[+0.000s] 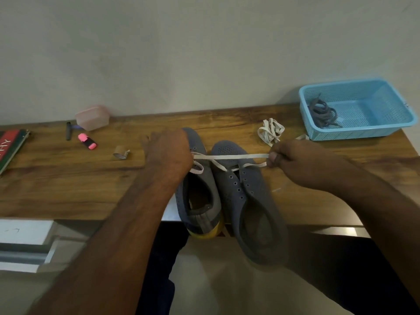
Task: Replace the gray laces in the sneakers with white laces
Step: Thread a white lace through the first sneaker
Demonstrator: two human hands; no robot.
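Pale wall stands behind a wooden desk [68, 183] seen from the head camera, looking down. Two gray sneakers lie side by side at the near edge, heels overhanging toward the person: the left sneaker [200, 192], with a yellow sole at its heel, and the right sneaker [247, 201], whose eyelets are mostly bare. A white lace [229, 157] stretches taut across both toes, running from the left sneaker's front eyelets to the right hand [293, 162], which pinches both strands between curled fingers. The left hand [168, 153] rests knuckles-up over the left sneaker's toe, touching the lace's start; its fingertips are hidden, so its grip cannot be told. A second white lace [270, 131] lies bundled on the desk just behind the right hand. Gray laces [322, 113] sit coiled in the left corner of a blue basket [386, 130] at the far right. On the left side lie a pink highlighter [88, 141], a dark pen [68, 131], a pink lidded box [92, 117] against the wall, and a small cardboard roll [121, 153]. A red and green book [10, 148] at the left edge shows the letters "HY"; the rest is cut off.
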